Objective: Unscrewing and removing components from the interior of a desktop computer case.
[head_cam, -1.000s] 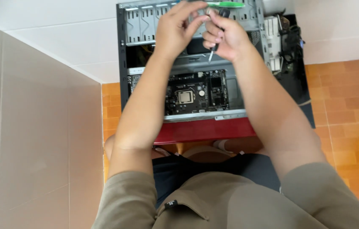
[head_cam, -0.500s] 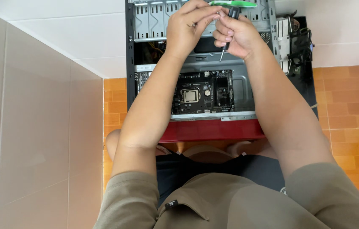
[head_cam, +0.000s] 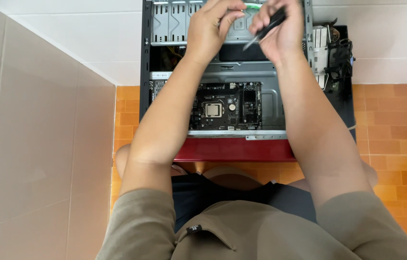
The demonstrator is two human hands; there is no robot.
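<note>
Your right hand [head_cam: 280,31] grips a black-shafted screwdriver [head_cam: 263,32], now tilted with its tip pointing down-left instead of straight down. It sits over the drive bay [head_cam: 174,21] at the far end of the open computer case [head_cam: 146,72]. Your left hand [head_cam: 210,29] pinches something small beside the tip; what it is, you cannot tell. The motherboard [head_cam: 225,106] lies nearer you, untouched.

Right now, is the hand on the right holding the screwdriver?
Touching. The head view shows the right hand wrapped around the screwdriver, its fingers closed over the dark handle and the metal tip poking out below.
</note>
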